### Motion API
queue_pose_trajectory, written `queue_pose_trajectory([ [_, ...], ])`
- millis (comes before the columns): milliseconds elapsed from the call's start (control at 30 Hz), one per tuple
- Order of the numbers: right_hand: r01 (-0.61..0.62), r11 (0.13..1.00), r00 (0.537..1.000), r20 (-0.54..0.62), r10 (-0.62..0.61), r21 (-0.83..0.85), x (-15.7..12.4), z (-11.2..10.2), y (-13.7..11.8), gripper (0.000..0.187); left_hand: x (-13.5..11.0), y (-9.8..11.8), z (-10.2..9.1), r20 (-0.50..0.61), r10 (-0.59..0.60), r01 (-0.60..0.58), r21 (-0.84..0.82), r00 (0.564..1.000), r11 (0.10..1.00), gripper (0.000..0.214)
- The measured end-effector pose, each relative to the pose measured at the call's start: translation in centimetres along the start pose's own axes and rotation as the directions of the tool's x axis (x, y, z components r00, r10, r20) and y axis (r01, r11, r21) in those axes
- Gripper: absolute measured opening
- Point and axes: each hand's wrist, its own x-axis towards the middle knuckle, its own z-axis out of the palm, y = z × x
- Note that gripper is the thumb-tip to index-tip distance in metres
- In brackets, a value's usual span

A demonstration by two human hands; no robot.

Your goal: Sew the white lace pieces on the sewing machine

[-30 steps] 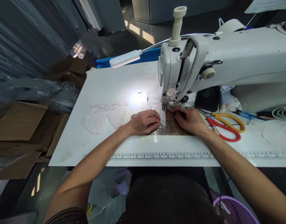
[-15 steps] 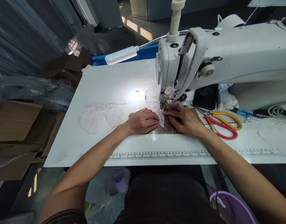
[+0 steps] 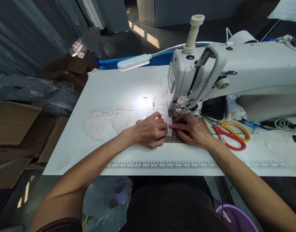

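A strip of white lace (image 3: 169, 131) runs under the presser foot (image 3: 173, 113) of the sewing machine (image 3: 186, 72). Just left of the strip, my left hand (image 3: 151, 130) is closed with bent fingers at the lace edge; its fingertips are partly hidden. On the other side, my right hand (image 3: 195, 130) rests on the brown plate (image 3: 175, 139), index finger stretched out to touch the lace and the thumb apart from it. More white lace (image 3: 160, 96) lies behind the needle area.
Scalloped lace pieces (image 3: 99, 124) lie on the left of the white table (image 3: 73, 145). Scissors with red and yellow handles (image 3: 231, 135) sit right of my right hand, near a black phone-like object (image 3: 213, 108). A lamp (image 3: 134, 62) hangs over the table. A printed ruler (image 3: 162, 165) lines the front edge.
My left hand has gone from lying flat to raised knuckles with curled fingers. My right hand stays beside the lace, index finger still on it. The camera view has shifted slightly.
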Motion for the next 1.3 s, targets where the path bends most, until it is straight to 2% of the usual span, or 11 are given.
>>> queue_pose_trajectory([
  [433, -0.056, 0.998, 0.998, -0.013, 0.056, -0.037, 0.1, 0.2, -0.6, 0.031, -0.7, -0.2, 0.6, 0.011, -0.090, 0.090, -0.142, 0.996, 0.986, 0.024],
  [700, -0.079, 0.993, 0.997, -0.015, 0.078, -0.085, 0.2, 0.4, -0.8, 0.033, -0.8, 0.0, 1.0, -0.020, -0.109, 0.107, -0.097, 0.994, 0.990, 0.029],
  [1067, -0.153, 0.958, 0.988, -0.027, 0.151, -0.241, 1.4, 0.5, -1.6, 0.037, -0.5, 0.0, 0.6, 0.059, -0.193, 0.197, -0.078, 0.980, 0.977, 0.041],
  [1300, -0.123, 0.976, 0.992, -0.003, 0.125, -0.182, 1.3, 0.2, -1.5, 0.040, -0.5, -0.2, 0.9, 0.063, -0.222, 0.226, -0.081, 0.973, 0.971, 0.048],
])
